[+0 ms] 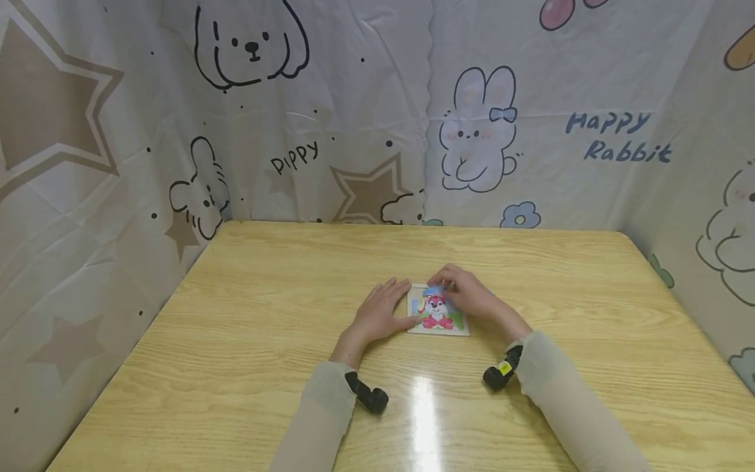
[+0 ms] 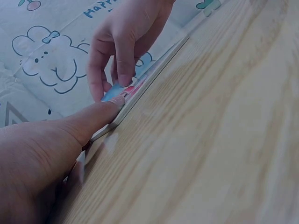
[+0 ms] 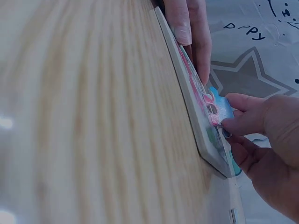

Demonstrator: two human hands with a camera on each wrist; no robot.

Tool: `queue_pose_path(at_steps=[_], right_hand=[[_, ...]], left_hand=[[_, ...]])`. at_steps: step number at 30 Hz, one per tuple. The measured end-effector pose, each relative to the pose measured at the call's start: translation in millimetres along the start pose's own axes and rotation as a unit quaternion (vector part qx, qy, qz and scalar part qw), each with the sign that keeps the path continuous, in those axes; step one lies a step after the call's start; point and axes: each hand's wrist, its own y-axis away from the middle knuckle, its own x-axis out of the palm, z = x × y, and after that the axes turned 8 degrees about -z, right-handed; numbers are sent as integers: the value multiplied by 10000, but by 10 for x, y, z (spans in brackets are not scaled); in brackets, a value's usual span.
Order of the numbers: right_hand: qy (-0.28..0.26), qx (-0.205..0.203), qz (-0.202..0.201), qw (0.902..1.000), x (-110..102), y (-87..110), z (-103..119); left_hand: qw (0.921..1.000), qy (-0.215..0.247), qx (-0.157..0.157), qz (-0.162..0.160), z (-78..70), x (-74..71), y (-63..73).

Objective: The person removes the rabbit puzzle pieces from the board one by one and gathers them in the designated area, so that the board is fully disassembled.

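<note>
A small square jigsaw puzzle in a pale tray [image 1: 439, 333] lies flat on the table, showing a pink cartoon animal on green and blue. My left hand [image 1: 380, 311] spans its left side, fingers extended by the upper corner and the thumb resting on the lower left part. My right hand [image 1: 472, 295] reaches over the upper right and pinches a blue puzzle piece [image 3: 223, 109] with some pink on it. In the right wrist view this piece is tilted up from the picture, between thumb and fingertips. At the picture's upper left, bare tray shows.
The tray lies on a light wood-grain table [image 1: 265, 295]. A fabric curtain [image 1: 366, 98] printed with rabbits, stars and lettering hangs behind and at both sides. Each wrist carries a small black camera [image 1: 373, 398]. Light glares on the tabletop nearer me.
</note>
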Motion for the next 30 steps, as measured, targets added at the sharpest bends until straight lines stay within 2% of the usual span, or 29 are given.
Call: queue_pose_path(at_steps=[6, 12, 15, 23, 30], right_hand=[[-66, -228, -79, 9997, -21, -9, -7], [-100, -287, -181, 9994, -19, -8, 16], [-166, -243, -265, 9992, -11, 2, 8], [-397, 265, -474, 9977, -10, 37, -58], [-328, 386, -579, 9970, -52, 95, -136]], left_hand=[[10000, -14, 0, 14, -3, -4, -7], [10000, -25, -5, -10, -16, -14, -11], [10000, -27, 8, -16, -21, -15, -13], [10000, 24, -23, -15, -31, -12, -5], [10000, 50, -27, -32, -31, -14, 1]])
